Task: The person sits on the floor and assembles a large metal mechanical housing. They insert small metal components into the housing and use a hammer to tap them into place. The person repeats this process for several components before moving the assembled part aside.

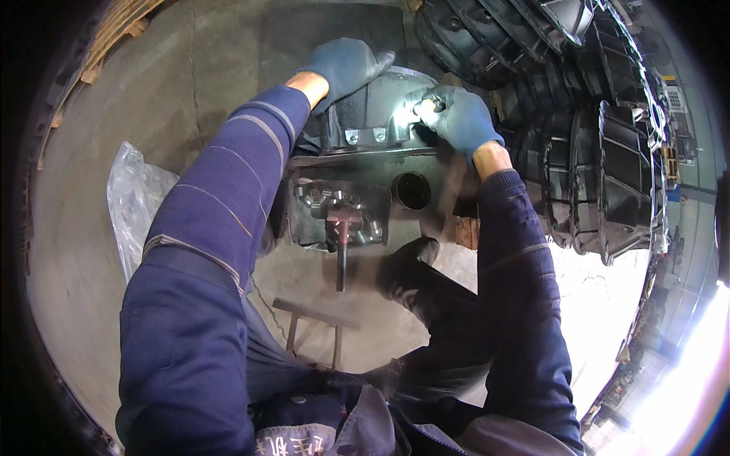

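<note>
Stacked ribbed castings (570, 152) crowd my right, overlapping past counting. One dark casting (369, 106) straight ahead. One plastic bag (137, 194), left, partly behind my sleeve (198, 213). One bin (303, 228), metal pieces (313, 196) inside, one hammer (344, 219) over it. Left hand (346, 70) at casting, grip can't tell; right hand (462, 118) grasps one glare-blurred tool (427, 106).

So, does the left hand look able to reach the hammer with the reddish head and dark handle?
Probably, yes. The blue-gloved left hand is at the dark metal casting, away from the hammer, whose handle juts past the near edge of the dark open tray with nothing over it.
</note>
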Available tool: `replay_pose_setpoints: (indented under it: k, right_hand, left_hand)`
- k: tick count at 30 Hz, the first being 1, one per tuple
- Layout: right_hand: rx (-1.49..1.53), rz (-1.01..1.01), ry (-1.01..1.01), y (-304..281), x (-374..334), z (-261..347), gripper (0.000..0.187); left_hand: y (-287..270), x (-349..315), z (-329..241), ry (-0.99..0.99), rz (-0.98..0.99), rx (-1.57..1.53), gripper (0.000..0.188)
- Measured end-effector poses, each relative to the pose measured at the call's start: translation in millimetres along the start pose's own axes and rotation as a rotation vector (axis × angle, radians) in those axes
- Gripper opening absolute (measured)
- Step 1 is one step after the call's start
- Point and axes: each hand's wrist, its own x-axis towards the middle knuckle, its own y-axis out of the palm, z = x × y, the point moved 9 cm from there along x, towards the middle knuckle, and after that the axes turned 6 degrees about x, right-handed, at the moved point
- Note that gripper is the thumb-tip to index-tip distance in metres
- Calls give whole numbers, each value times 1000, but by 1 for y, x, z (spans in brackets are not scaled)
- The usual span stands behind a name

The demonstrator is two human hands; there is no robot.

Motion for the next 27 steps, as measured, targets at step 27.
replay_pose_setpoints:
  k: [27]
  right_hand:
    - [-167,152,-87,9,6,22,42]
  left_hand:
    - [-5,-5,-5,20,-15,-7,70]
